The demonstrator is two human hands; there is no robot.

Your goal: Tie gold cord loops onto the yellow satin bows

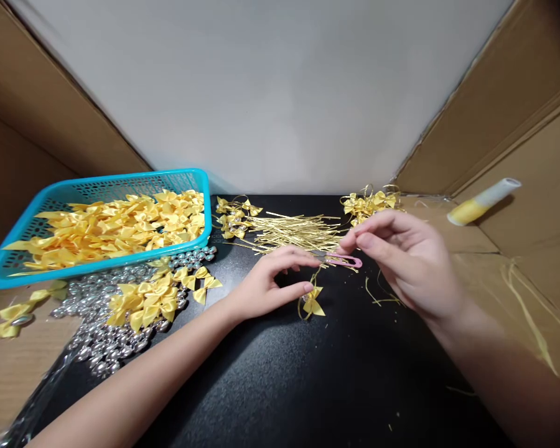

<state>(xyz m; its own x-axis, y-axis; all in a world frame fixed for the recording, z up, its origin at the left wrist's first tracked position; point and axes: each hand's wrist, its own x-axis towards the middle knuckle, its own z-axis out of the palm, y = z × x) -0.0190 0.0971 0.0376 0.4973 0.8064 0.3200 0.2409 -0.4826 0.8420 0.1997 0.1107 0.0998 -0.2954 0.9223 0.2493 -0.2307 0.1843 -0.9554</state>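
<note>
My left hand rests low over the black tabletop, thumb and index finger spread apart. Below its fingertips lies a yellow satin bow with a silver bead and a gold cord, the cord running up to the index finger. A pink-handled tool, with a thin metal part reaching toward my left index finger, lies between the hands; its exact kind is unclear. Just above the pink handle is my right hand, its thumb and index finger brought together and the other fingers curled. Whatever is in that pinch, if anything, cannot be made out.
A turquoise basket full of yellow bows stands left. Silver beads and loose bows lie before it. Gold cords are piled behind my hands, flanked by beaded bows. A yellow-white tube sits right, by cardboard walls.
</note>
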